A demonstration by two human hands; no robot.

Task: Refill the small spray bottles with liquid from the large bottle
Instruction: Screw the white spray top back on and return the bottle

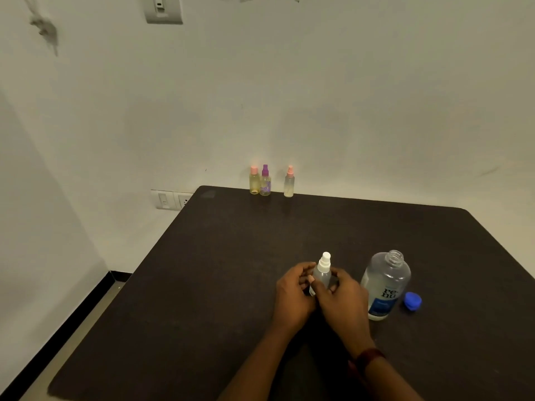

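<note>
A small clear spray bottle (323, 270) with a white spray top stands upright on the dark table (231, 270). My left hand (293, 296) and my right hand (344, 299) both curl around its body from either side, hiding its lower half. To the right stands the large clear bottle (386, 285) with a blue label, its neck uncapped. Its blue cap (412, 301) lies on the table just right of it. Three more small spray bottles stand at the far edge by the wall: a yellow one (254, 180), a purple-topped one (265, 182) and a pink-topped clear one (289, 182).
The wall runs close behind the table's far edge. A wall socket (172, 199) sits left of the table's far corner. The floor shows along the table's left side.
</note>
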